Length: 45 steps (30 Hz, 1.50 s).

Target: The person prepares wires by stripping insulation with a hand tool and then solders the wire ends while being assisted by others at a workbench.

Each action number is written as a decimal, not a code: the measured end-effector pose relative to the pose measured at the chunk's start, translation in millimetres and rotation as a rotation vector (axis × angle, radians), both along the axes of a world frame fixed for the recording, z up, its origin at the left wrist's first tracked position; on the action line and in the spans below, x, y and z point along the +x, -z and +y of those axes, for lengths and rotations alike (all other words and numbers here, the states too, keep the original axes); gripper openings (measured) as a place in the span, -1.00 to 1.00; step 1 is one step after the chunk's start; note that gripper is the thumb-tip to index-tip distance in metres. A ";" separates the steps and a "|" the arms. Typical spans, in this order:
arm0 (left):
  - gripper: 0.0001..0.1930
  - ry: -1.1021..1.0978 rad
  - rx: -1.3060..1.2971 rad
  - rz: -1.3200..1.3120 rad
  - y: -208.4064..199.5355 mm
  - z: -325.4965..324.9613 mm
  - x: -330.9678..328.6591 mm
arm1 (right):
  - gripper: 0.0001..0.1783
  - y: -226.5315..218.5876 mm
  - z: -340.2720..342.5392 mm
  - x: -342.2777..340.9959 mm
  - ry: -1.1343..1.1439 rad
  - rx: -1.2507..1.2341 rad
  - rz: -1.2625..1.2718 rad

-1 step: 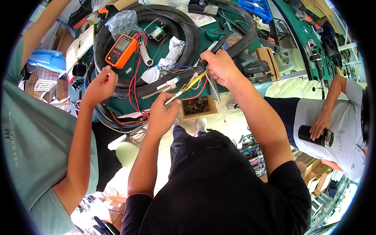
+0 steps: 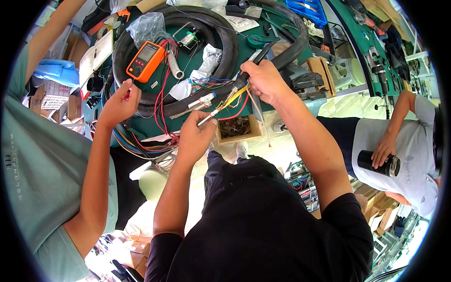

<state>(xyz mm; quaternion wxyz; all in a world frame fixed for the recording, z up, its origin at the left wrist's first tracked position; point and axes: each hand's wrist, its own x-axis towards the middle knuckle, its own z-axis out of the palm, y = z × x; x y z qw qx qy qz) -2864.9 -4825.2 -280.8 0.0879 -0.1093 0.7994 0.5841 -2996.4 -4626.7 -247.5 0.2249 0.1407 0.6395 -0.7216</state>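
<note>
Between the thumb and fingers of my left hand [image 2: 197, 136] is a thin white wire [image 2: 203, 121] with a small metallic piece at its upper end. My right hand [image 2: 265, 82] is closed around a slim black rod-shaped piece [image 2: 241, 81], whose exact kind I cannot make out. Its lower end reaches a bunch of yellow, red and green wires [image 2: 232, 99], just above my left fingertips. Left of these lies a silver connector [image 2: 203, 100] with a blue end, resting on a thick black cable [image 2: 188, 106].
An orange multimeter [image 2: 146, 61] with red and black leads lies on the green bench. At left, a co-worker's hand [image 2: 123, 103] is beside it. Below the bench edge stands an open wooden box [image 2: 256, 129]. Another person at right holds a black bottle [image 2: 378, 162].
</note>
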 end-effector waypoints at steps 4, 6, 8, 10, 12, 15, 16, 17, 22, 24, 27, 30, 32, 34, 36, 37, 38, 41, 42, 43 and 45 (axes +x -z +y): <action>-0.74 -0.042 -0.003 0.089 11.4 2.1 -1.3 | -0.74 1.3 1.0 0.0 0.000 -0.017 0.007; -0.73 -0.084 0.062 0.088 17.2 3.9 -1.4 | -0.74 0.8 0.7 0.2 0.002 -0.014 0.008; -0.73 -0.114 0.100 0.100 21.4 4.7 -1.0 | -0.73 -0.9 -0.5 0.9 0.005 -0.010 0.010; -0.72 -0.129 0.113 0.128 24.0 5.3 -1.6 | -0.73 -0.9 -0.9 0.5 0.008 -0.003 0.014; -0.72 -0.124 0.041 0.171 23.3 6.7 -1.7 | -0.73 -0.3 -0.7 0.4 0.010 0.001 0.016; -0.74 -0.116 -0.018 0.213 18.9 10.4 -2.1 | -0.73 0.7 0.1 0.3 0.012 0.005 0.018; -0.75 -0.113 -0.030 0.222 17.7 11.0 -2.3 | -0.73 0.5 0.0 0.1 0.010 0.005 0.019; -0.75 -0.110 -0.047 0.221 18.4 10.3 -2.5 | -0.73 0.3 0.0 -0.1 0.009 0.006 0.021; -0.78 -0.073 -0.174 0.235 9.3 8.8 -2.5 | -0.73 2.6 -0.4 -0.4 0.001 0.012 0.023; -0.78 -0.083 -0.176 0.253 8.5 9.7 -1.9 | -0.73 1.1 -0.8 0.3 0.000 0.005 0.025; -0.78 -0.098 -0.163 0.253 4.1 14.0 -2.0 | -0.74 -0.2 -1.6 0.9 0.006 -0.003 0.021; -0.78 -0.096 -0.167 0.281 5.8 14.4 -3.0 | -0.74 0.9 -1.9 1.0 0.017 -0.010 0.020; -0.79 -0.089 -0.196 0.332 11.6 12.6 -3.0 | -0.74 1.1 -2.0 1.4 0.019 -0.020 0.021; -0.80 -0.079 -0.244 0.403 16.1 10.8 -3.7 | -0.74 1.9 -0.9 0.9 0.012 -0.017 0.023; -0.80 -0.075 -0.228 0.382 15.5 10.5 -3.6 | -0.74 2.2 0.0 0.6 0.010 -0.015 0.024; -0.80 -0.072 -0.220 0.371 14.7 10.5 -3.8 | -0.74 2.2 0.4 0.5 0.012 -0.015 0.025; -0.80 -0.077 -0.213 0.368 14.6 10.7 -4.0 | -0.74 2.2 0.7 0.4 0.014 -0.014 0.025; -0.81 -0.093 -0.189 0.344 13.7 10.9 -2.5 | -0.75 -0.4 -1.4 1.7 0.014 0.004 0.017; -0.81 -0.092 -0.176 0.331 12.2 11.7 -2.5 | -0.75 -0.6 -0.9 1.7 0.015 0.001 0.016; -0.81 -0.092 -0.163 0.318 11.3 12.1 -2.6 | -0.76 -0.6 -0.4 1.7 0.017 -0.002 0.016; -0.82 -0.087 -0.176 0.320 10.6 12.2 -2.9 | -0.77 0.4 0.8 1.3 0.021 -0.015 0.013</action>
